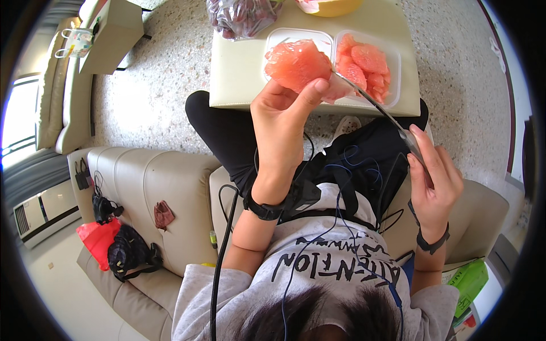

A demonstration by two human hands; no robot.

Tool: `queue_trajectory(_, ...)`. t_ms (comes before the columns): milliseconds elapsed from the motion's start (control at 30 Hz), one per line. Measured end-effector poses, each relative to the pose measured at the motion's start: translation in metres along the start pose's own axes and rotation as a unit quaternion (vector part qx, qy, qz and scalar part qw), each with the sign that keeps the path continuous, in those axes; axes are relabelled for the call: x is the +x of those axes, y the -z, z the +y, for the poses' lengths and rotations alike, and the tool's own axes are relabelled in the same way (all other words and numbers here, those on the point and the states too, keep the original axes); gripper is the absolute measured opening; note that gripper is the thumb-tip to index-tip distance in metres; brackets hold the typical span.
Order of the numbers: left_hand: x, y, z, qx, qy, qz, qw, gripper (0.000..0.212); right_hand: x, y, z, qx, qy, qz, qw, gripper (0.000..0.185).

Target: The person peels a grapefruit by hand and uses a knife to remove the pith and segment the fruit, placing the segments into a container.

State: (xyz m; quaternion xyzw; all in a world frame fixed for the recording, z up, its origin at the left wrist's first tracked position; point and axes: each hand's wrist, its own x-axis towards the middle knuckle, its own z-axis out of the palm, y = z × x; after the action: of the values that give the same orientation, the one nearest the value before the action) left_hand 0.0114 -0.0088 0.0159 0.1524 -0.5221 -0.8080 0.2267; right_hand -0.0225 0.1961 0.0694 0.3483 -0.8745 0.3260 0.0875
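Observation:
My left hand (pixel 283 115) holds a large peeled chunk of red pomelo flesh (pixel 298 63) above a white plastic lid or tray (pixel 315 34). A pale flap of membrane (pixel 337 88) hangs at the chunk's right end. In my right hand (pixel 435 179) is a long-bladed knife (pixel 381 108), gripped by its handle. The knife's tip lies against the chunk's right side, close to my left thumb. Just right of the chunk, a clear plastic container (pixel 396 81) holds several peeled pomelo pieces (pixel 369 59). Both containers stand on a cream padded stool (pixel 239 81).
A plastic bag of dark fruit (pixel 243 19) and a yellow pomelo rind (pixel 332 7) sit at the stool's far side. Blue and black cables (pixel 226 238) run over my body. A beige sofa (pixel 158 170) lies behind and left, with bags on it.

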Motion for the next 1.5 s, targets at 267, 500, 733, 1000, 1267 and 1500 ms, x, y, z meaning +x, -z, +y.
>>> queue_trajectory(267, 0.000, -0.002, 0.006, -0.042, 0.005, 0.006, 0.999, 0.023, -0.001, -0.001, 0.004, 0.013, 0.004, 0.008, 1.000, 0.038)
queue_trajectory(500, -0.001, -0.007, 0.011, -0.065, 0.018, 0.024, 0.997, 0.023, -0.001, 0.001, 0.005, 0.022, -0.004, 0.001, 1.000, 0.038)
queue_trajectory(733, 0.000, -0.001, 0.007, -0.018, 0.007, 0.034, 0.999, 0.022, 0.000, 0.002, 0.005, 0.019, -0.003, 0.001, 1.000, 0.037)
queue_trajectory(1000, 0.001, 0.000, 0.007, -0.021, -0.002, 0.018, 1.000, 0.022, -0.002, 0.005, 0.008, 0.012, -0.002, -0.002, 1.000, 0.038)
queue_trajectory(1267, 0.001, -0.002, 0.006, -0.019, 0.005, 0.026, 0.999, 0.021, -0.002, 0.005, 0.010, 0.006, 0.005, -0.003, 1.000, 0.038)
queue_trajectory(1500, 0.003, 0.000, 0.007, -0.052, 0.006, 0.045, 0.998, 0.022, -0.007, 0.007, 0.012, -0.041, -0.007, -0.015, 0.999, 0.037)
